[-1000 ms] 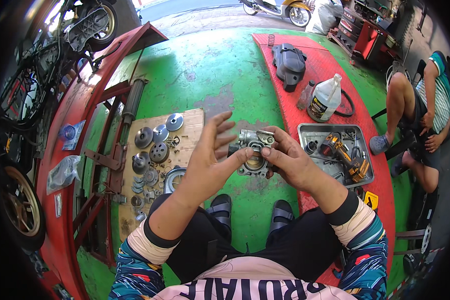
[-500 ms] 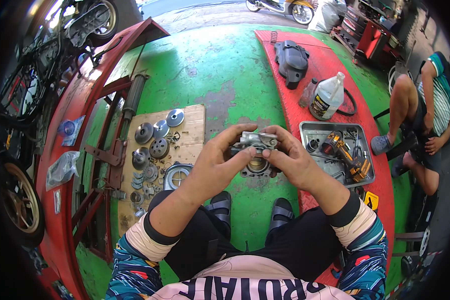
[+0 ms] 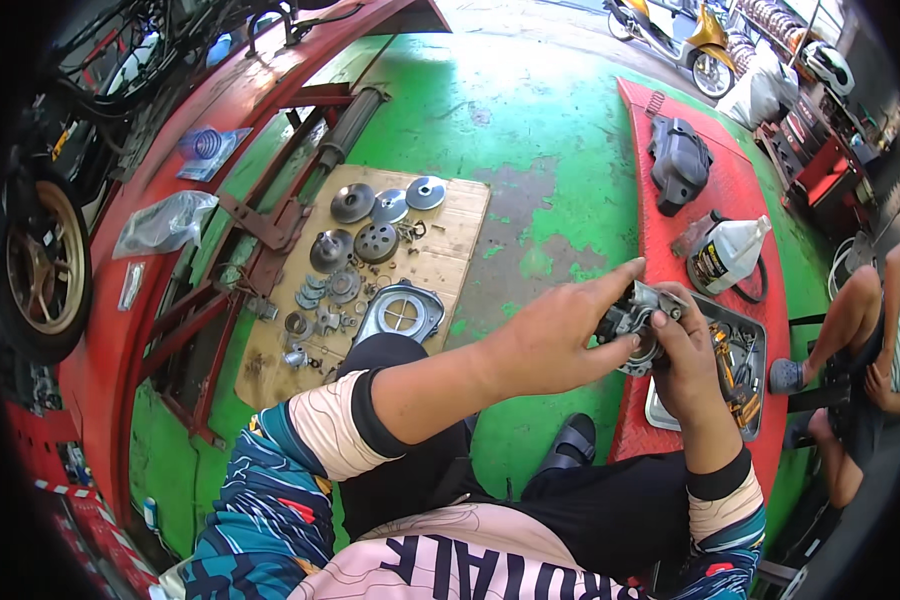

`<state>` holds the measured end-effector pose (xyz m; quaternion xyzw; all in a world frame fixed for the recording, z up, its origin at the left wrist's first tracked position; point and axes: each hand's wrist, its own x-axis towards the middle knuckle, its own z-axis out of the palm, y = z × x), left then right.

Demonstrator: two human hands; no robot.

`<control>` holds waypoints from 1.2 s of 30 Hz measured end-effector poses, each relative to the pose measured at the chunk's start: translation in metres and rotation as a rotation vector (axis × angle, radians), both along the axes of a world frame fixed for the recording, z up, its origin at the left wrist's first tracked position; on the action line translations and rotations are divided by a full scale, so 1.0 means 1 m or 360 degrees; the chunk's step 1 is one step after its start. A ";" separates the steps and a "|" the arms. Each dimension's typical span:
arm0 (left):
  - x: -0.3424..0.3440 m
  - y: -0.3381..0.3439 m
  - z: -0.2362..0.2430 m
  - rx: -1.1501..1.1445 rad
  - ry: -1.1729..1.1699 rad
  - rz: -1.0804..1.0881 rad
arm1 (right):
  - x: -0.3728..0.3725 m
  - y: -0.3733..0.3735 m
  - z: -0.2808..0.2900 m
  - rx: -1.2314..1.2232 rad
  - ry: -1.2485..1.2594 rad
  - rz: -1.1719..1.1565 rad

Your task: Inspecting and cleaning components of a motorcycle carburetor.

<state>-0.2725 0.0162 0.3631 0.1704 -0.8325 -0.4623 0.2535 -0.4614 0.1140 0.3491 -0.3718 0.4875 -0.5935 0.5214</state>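
Red table point(image 3: 660, 255) on R, w/ metal tray point(image 3: 660, 412) on it. L hand point(image 3: 555, 335): thumb & index spread, rest can't tell. R hand point(image 3: 688, 370): fingers pinching metal part point(image 3: 644, 322), held up betw. both hands.

Part point(image 3: 646, 322): partly hidden by left grip point(image 3: 560, 335) and right grip point(image 3: 687, 362), 3 o'clock
Scooter point(image 3: 705, 48): top cut off, 1 o'clock
Co-worker point(image 3: 854, 312): cut off, 3 o'clock

Five large round grey metal parts point(image 3: 352, 203), one grey metal cover with a cross-barred opening point(image 3: 401, 316), one silver-and-black metal engine part point(image 3: 642, 322), one translucent white plastic jug point(image 3: 734, 250), one black plastic housing point(image 3: 680, 168), one grey metal tray point(image 3: 660, 412), one thin coiled spring point(image 3: 655, 103).
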 end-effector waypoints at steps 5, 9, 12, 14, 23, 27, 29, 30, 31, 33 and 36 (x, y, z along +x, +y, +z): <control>0.002 0.000 0.000 0.0072 -0.0058 -0.0068 | 0.004 0.001 0.008 0.0002 -0.0080 -0.0044; 0.002 0.000 -0.006 -0.0026 0.0006 -0.0055 | 0.005 0.000 0.005 0.0018 0.0085 -0.0026; -0.001 0.000 -0.009 -0.0008 0.0021 -0.0036 | 0.007 0.000 0.000 -0.0027 0.0252 -0.0054; 0.001 0.000 -0.010 -0.0001 0.0038 0.0007 | 0.006 0.002 0.006 0.0058 0.0384 0.0019; 0.009 -0.006 0.001 0.0160 0.0011 0.0038 | 0.017 -0.003 0.012 0.0120 0.0154 0.0204; -0.001 -0.008 -0.015 0.0182 0.0117 0.0051 | 0.006 -0.002 -0.004 0.0150 0.0162 0.0117; -0.011 -0.002 -0.018 0.0260 0.0134 0.0119 | 0.006 0.004 -0.001 0.0156 0.0317 -0.0021; -0.024 -0.001 -0.033 -0.0001 0.0348 0.0229 | -0.013 0.008 -0.018 0.0090 0.0707 -0.0198; -0.031 0.003 -0.023 0.0207 0.0323 0.0177 | -0.020 0.011 -0.004 0.0199 0.0482 -0.0108; -0.067 0.008 -0.019 0.0151 0.0386 0.0091 | -0.055 0.023 -0.011 0.0033 0.0248 -0.0228; -0.117 0.030 -0.003 0.0045 0.0121 0.0259 | -0.132 0.036 -0.006 -0.0092 0.0011 0.0201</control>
